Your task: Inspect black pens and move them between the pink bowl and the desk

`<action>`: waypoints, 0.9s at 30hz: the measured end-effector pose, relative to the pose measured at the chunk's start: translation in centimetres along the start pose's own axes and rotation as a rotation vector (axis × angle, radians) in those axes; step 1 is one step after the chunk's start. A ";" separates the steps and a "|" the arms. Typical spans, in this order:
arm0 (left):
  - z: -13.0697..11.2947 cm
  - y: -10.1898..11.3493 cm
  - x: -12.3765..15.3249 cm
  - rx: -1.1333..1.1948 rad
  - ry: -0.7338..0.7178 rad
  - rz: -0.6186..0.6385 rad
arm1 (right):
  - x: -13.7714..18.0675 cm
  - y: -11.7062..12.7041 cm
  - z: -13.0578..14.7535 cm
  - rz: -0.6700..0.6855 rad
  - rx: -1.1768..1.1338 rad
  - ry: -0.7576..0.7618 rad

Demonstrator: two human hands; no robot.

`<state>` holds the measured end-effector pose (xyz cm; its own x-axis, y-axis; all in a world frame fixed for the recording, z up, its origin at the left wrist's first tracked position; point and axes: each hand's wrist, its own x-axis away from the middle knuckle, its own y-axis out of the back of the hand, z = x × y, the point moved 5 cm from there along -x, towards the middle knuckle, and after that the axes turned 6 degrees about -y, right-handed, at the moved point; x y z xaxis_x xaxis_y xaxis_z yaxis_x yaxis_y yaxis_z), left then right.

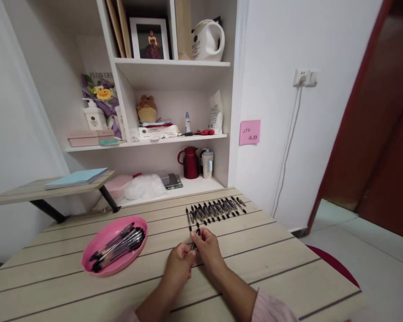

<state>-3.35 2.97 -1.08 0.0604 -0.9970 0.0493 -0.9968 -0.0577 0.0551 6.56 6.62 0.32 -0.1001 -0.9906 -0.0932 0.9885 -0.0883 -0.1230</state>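
Observation:
Near the middle of the table, my two hands meet over a short dark piece of a black pen (pixel 195 240). My right hand (pixel 206 246) pinches its upper part between thumb and fingers. Closed at the lower end of the same pen is my left hand (pixel 180 261); its fingers partly hide the rest. Just beyond lies a row of black pens (pixel 216 210), side by side, with small dark patterned pieces between them. One pen (pixel 188 219) forms the row's left end, close to my right fingertips. A pink bowl (pixel 87 250) to the left holds several clear-barrelled pens (pixel 121 246) with black ends.
A small raised shelf (pixel 20 188) with blue paper (pixel 75 178) stands at the table's left. Behind the table, a white shelf unit (pixel 174 67) holds a red jug (pixel 190 162) and a pale cup (pixel 207 164). A red stool (pixel 336 266) shows beyond the right edge.

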 end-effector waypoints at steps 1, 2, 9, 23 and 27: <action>0.1 -0.3 -0.1 -0.006 0.002 -0.020 | -0.2 0.2 -0.3 -0.028 -0.013 -0.016; 0.1 -0.5 -0.2 0.000 0.013 -0.023 | -0.4 0.3 -0.6 -0.038 -0.030 -0.027; 0.7 -1.8 1.0 0.373 0.287 0.277 | -1.7 1.4 -0.1 -0.018 -0.323 -0.191; -0.6 -1.4 1.6 0.415 0.115 0.263 | -1.4 1.9 0.1 0.108 -0.492 -0.343; -0.1 -0.8 0.6 0.270 0.069 0.144 | -0.5 0.5 -0.2 0.251 -0.285 -0.338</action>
<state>-2.56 2.39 -0.99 -0.0879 -0.9905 0.1056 -0.9726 0.0624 -0.2239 7.04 7.07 0.10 0.2254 -0.9602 0.1651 0.9023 0.1418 -0.4070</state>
